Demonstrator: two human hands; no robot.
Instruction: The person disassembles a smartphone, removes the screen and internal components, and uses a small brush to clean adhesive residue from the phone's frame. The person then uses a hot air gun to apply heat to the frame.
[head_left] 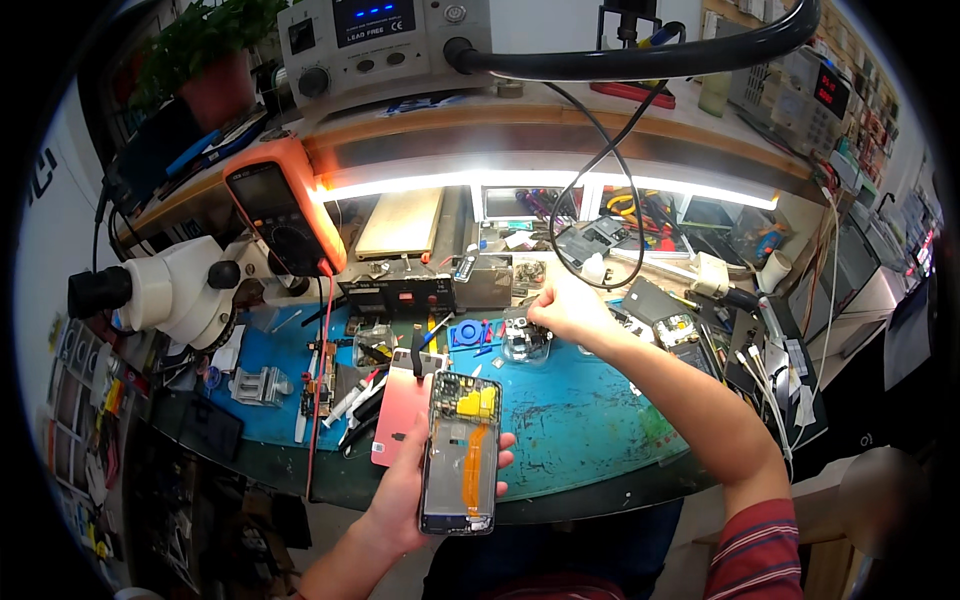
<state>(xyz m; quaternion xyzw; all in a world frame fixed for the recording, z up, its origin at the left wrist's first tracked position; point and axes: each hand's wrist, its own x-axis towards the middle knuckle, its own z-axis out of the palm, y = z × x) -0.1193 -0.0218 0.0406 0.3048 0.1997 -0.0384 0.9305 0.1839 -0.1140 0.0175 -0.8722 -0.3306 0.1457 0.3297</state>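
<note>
My left hand [405, 485] is closed around an opened smartphone [450, 470], held upright over the bench's front edge. Its inner side faces me, with yellow pieces near the top and an orange flat cable down the right side. A pink phone back panel [397, 405] lies just behind it to the left. Farther off, my right hand [570, 310] reaches to a small clear container [525, 345] of tiny parts. Its fingers are drawn together at the container's rim. Whatever is between the fingertips, if anything, is too small to make out.
A blue work mat [570, 430] covers the bench. An orange multimeter [285, 210] and a white microscope [185, 290] stand at left. A black hose [650, 65] crosses above, its thin cable hanging behind my right hand. Tools, boards and white cables [770, 385] crowd the right side.
</note>
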